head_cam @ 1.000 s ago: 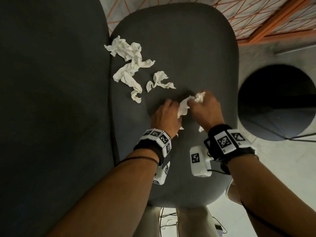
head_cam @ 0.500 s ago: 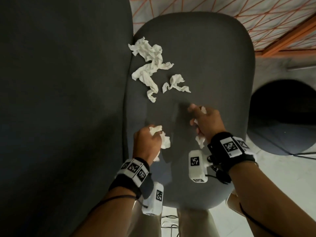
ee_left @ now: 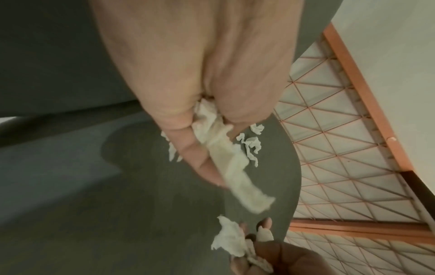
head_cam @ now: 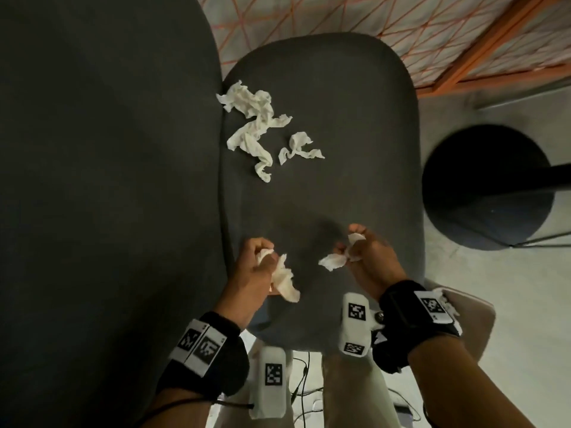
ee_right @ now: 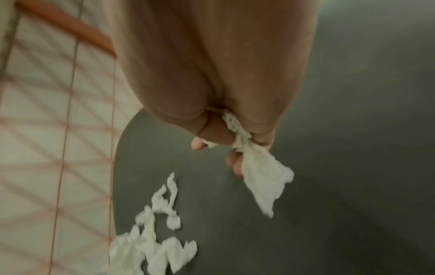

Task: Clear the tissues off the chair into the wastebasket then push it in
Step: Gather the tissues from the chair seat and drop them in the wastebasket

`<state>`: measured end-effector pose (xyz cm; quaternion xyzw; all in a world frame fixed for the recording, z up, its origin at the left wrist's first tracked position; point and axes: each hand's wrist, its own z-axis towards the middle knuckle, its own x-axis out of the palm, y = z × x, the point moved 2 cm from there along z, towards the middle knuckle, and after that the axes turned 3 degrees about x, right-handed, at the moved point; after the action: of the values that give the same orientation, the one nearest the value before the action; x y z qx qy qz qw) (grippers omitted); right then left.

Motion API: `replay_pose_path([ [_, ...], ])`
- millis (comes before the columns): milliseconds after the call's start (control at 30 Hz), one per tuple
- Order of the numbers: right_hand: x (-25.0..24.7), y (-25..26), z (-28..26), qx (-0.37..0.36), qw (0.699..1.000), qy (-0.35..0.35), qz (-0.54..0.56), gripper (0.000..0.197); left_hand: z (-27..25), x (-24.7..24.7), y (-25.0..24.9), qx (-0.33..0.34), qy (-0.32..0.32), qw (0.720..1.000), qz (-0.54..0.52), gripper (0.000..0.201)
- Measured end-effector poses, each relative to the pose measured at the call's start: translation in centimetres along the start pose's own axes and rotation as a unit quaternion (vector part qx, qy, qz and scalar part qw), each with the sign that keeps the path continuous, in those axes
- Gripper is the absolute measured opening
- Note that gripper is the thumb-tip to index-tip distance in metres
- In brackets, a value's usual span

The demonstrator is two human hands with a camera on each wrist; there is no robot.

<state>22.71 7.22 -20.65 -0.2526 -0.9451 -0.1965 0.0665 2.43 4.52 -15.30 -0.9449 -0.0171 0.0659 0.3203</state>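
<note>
Over the near part of the dark grey chair seat, my left hand grips a crumpled white tissue that hangs from its fingers. My right hand pinches another white tissue, which dangles to its left. A large crumpled tissue and a small one lie on the far left part of the seat. The dark round wastebasket stands on the floor to the right of the chair.
A dark grey chair back or cushion fills the left of the head view. An orange-lined patterned rug with an orange frame lies beyond the chair. Cables run on the pale floor below the seat's near edge.
The two hands were together on one clump of tissue; they have pulled apart and back toward me, each holding a piece lifted off the seat.
</note>
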Motion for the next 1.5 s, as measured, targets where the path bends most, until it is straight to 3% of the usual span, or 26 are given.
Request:
replay_pose_path([
  [100,-1.5,-1.9,-2.0,-0.018,0.995,-0.011,0.094,0.037,-0.9,0.0,1.2,0.005,0.045,0.999,0.025,0.017],
  [200,-3.4,-4.4,-3.7,-0.014,0.982,-0.025,0.188,0.036,-2.1,0.3,1.5,-0.049,0.103,0.993,0.020,0.013],
  [333,-5.9,-7.8,-6.3,-0.007,0.956,-0.023,0.292,0.033,-3.0,1.0,2.1,-0.058,0.162,0.982,0.083,0.030],
  [433,-7.8,-9.6,-8.5,-0.004,0.954,-0.004,0.301,0.029,-3.8,2.7,2.7,-0.066,0.183,0.976,0.099,0.036],
  [567,-11.2,-12.0,-10.6,-0.017,0.947,-0.018,0.321,0.039,-5.5,6.5,4.0,-0.088,0.239,0.965,0.056,0.032],
  [733,-16.0,-15.4,-13.4,-0.045,0.916,0.011,0.398,0.034,-8.4,12.3,7.3,-0.070,0.298,0.933,0.190,0.018],
  [767,-17.1,-16.2,-14.0,-0.054,0.907,0.018,0.417,0.034,-9.2,13.6,8.1,-0.053,0.310,0.923,0.223,0.014],
  [833,-19.4,-17.9,-14.9,-0.067,0.893,0.012,0.445,0.034,-10.6,16.4,10.0,-0.013,0.316,0.900,0.299,0.026],
  [933,-23.0,-20.8,-16.0,-0.073,0.898,-0.062,0.430,0.033,-12.7,20.1,13.4,0.012,0.279,0.873,0.400,0.054],
  [1000,-25.4,-23.0,-16.7,-0.072,0.897,-0.102,0.425,0.031,-14.3,22.4,15.9,0.015,0.279,0.852,0.443,0.062],
  [1167,-31.4,-28.5,-17.5,-0.060,0.919,-0.140,0.362,0.015,-18.1,27.2,22.6,0.148,0.349,0.754,0.537,0.066],
  [1300,-35.4,-32.5,-16.9,-0.002,0.936,-0.172,0.307,0.060,-19.6,30.1,28.3,0.157,0.386,0.666,0.618,0.071],
  [1367,-37.0,-33.8,-15.9,0.018,0.927,-0.202,0.315,0.072,-18.8,31.1,31.2,0.166,0.403,0.607,0.664,0.059],
  [1400,-37.8,-34.2,-15.2,0.023,0.921,-0.217,0.322,0.073,-18.2,31.5,32.4,0.162,0.418,0.591,0.671,0.045],
  [1467,-39.1,-34.4,-13.8,0.033,0.918,-0.220,0.327,0.068,-16.6,32.4,34.1,0.144,0.440,0.589,0.662,0.022],
  [1500,-39.7,-34.2,-13.0,0.037,0.920,-0.216,0.326,0.063,-15.8,33.1,34.5,0.151,0.444,0.596,0.652,0.022],
])
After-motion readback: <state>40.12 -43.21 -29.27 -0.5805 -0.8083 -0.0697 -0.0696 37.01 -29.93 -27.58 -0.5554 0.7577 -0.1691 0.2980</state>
